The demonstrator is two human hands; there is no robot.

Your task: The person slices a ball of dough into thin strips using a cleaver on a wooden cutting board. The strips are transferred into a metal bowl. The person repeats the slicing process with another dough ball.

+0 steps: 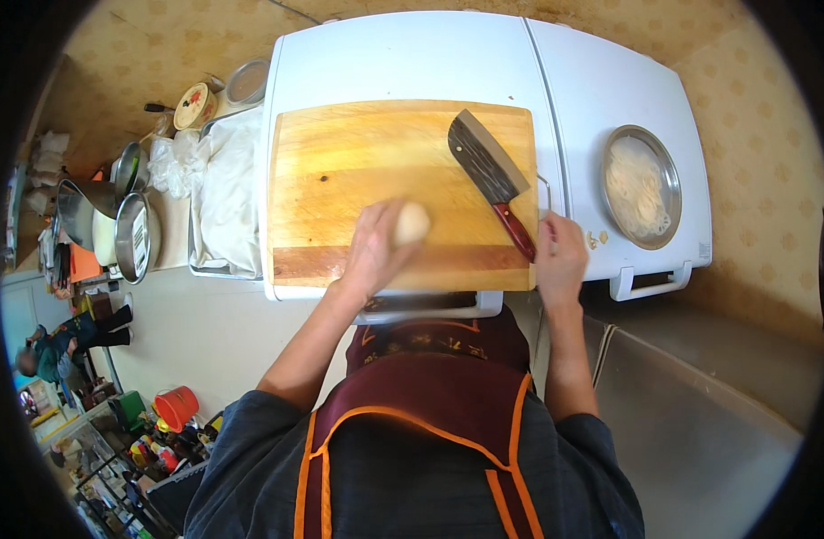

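My left hand (379, 249) is at the front middle of a wooden cutting board (358, 148), its fingers curled round the left side of a pale round ball (412, 224), which looks like dough or a peeled vegetable. Motion blurs this hand slightly. My right hand (561, 252) is just past the board's right edge, fingers bent inward; whether something small is in them cannot be seen. Beside it lies a cleaver (489, 168) with a dark blade and red-brown handle, slanting across the board's right side. Farther right, a metal bowl (608, 195) holds pale shreds or strands in liquid.
The board lies on a white chest freezer (398, 60). Small pale scraps (597, 238) are near the bowl. At left stand a cloth-covered tray (226, 195), plastic bags (176, 162) and metal bowls (137, 236). A red bucket (177, 408) and another person (68, 347) are farther off.
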